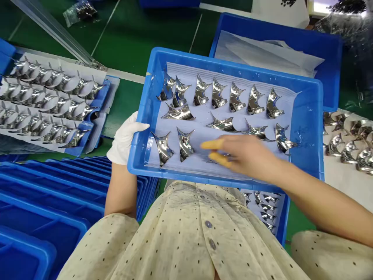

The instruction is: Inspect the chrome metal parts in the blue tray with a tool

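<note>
Chrome stamping [185, 146] sits just beside right-hand fingers [211, 144].

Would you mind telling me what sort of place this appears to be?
This looks like a factory packing line: shiny chrome-finished metal parts laid in rows on white sheets in a blue plastic crate, more stacked crates nearby, and a green workshop floor.

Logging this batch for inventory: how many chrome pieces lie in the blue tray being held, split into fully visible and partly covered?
Fully visible curved polished chrome pieces: 13
Partly covered by the right hand: 1
Total in the blue plastic tray: 14
</note>
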A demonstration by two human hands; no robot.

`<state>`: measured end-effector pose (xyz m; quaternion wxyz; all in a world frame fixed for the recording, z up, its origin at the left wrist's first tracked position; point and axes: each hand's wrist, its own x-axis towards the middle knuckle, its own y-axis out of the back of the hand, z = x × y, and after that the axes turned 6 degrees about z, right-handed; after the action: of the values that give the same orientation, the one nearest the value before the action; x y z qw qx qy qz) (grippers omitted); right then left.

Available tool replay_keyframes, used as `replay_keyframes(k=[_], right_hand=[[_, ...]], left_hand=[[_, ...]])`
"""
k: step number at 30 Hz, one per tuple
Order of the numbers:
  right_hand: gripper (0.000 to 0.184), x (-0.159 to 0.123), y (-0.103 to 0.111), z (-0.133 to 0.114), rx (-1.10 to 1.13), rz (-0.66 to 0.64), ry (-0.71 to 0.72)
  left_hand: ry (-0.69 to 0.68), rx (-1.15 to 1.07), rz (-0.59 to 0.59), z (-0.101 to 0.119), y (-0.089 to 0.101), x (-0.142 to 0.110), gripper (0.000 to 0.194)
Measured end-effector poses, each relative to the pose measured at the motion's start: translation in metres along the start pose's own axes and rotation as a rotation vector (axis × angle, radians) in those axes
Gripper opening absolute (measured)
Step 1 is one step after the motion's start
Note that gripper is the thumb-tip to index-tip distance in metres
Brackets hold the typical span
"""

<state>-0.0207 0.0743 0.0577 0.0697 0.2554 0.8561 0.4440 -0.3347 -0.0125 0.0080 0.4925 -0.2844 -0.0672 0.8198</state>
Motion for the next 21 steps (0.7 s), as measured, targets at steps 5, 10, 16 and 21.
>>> replay_keyframes(k=[5,10,16,21], right_hand=[[0.026,0.088,-0.072,-0.04,-0.246,-0.379,0.128],[0.021,0.107,-0.092,-0.036,-0.227,-0.435,0.086],[0.015,0.081,-0.024,-0.004,0.186,-0.217,-0.045],[0.021,0.015,0.105,0.112,0.241,0.552,-0.332]], left_hand=[[-0.02,0.082,0.086,0.002,0.006,-0.007,0.037],[0.121,0.285,0.248,0.007,0.002,-0.008,0.042],[0.317,0.372,0.31,0.006,-0.005,-0.012,0.043],[0.447,0.474,0.454,-0.003,0.026,-0.002,0.05]])
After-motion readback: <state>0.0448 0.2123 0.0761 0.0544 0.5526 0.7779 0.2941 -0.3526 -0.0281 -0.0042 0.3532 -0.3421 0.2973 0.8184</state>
